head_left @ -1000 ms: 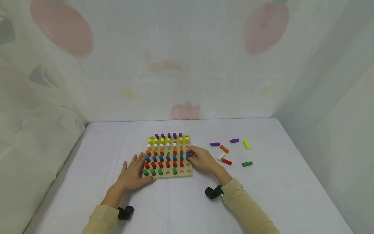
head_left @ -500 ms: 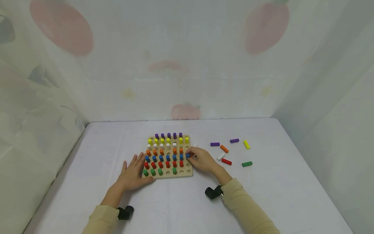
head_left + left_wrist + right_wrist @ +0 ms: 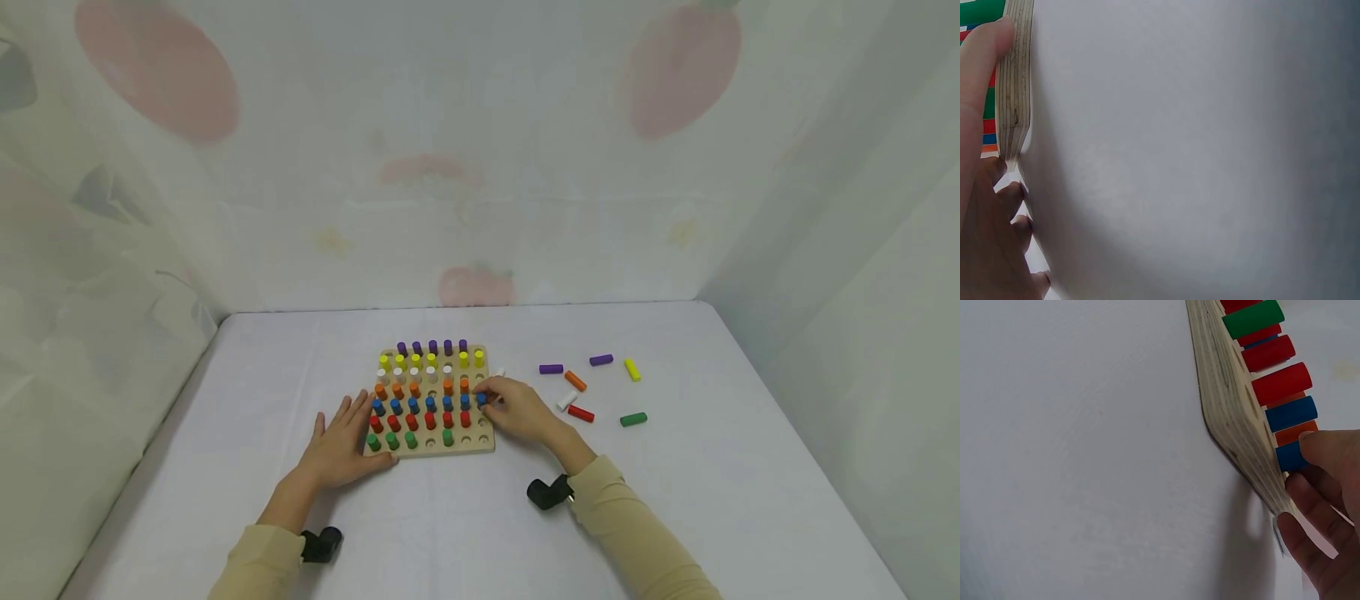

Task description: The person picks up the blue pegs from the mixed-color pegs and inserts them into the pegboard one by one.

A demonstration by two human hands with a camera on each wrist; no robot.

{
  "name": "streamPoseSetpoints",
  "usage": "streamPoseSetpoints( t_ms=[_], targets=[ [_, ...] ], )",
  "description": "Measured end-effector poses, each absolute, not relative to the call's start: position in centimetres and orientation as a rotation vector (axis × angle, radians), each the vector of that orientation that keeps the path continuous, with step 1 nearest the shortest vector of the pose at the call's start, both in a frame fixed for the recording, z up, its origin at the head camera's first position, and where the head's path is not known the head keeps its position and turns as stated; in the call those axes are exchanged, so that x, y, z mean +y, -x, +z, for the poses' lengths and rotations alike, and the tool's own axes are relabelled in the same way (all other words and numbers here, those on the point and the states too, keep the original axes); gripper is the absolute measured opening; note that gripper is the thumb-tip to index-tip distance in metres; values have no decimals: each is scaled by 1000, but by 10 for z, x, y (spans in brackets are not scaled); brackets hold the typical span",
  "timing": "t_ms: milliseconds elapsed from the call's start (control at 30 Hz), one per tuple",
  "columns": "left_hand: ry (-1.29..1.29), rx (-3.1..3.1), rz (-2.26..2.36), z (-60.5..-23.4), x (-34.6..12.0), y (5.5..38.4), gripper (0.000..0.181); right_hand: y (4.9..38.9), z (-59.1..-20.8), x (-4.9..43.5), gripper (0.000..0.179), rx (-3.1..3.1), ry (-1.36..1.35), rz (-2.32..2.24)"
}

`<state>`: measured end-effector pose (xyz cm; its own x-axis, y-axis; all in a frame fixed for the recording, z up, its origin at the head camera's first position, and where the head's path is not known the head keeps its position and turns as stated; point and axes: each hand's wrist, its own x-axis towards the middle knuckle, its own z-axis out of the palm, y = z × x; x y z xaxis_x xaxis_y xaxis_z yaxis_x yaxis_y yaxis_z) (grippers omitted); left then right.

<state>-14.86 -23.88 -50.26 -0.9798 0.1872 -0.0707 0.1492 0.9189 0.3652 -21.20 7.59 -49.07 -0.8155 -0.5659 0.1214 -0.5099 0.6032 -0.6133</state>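
A wooden pegboard [image 3: 450,451] lies on the table, with rows of purple, yellow, white, orange, blue, red and green pegs standing in its holes. At its right edge my right hand [image 3: 521,410] pinches a blue peg [image 3: 1290,456] between thumb and fingers, at the end of the blue row; in the right wrist view the peg stands upright on the board's face. My left hand [image 3: 339,450] lies with spread, straight fingers against the board's left side, its thumb [image 3: 1004,37] along the near edge.
Right of the board lie loose pegs: purple [image 3: 551,369], orange [image 3: 575,381], white [image 3: 567,401], red [image 3: 581,413], green [image 3: 633,419], yellow [image 3: 632,370] and another purple peg [image 3: 601,360]. A white peg [image 3: 502,372] lies behind my right hand. Curtains surround the white-covered table.
The blue peg in my right hand looks slightly lower and straighter in the board than a second ago. My left hand has stayed in place.
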Motion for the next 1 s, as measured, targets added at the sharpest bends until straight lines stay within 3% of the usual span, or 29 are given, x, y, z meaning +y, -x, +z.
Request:
streamPoseSetpoints(
  t_ms=[567, 1000],
  targets=[
    [-264, 2967, 540, -497, -239, 146, 109, 208, -476, 99, 31, 2787, 908, -1064],
    [-301, 2925, 530, -482, -248, 151, 109, 214, -455, 148, 28, 2981, 918, -867]
  ],
)
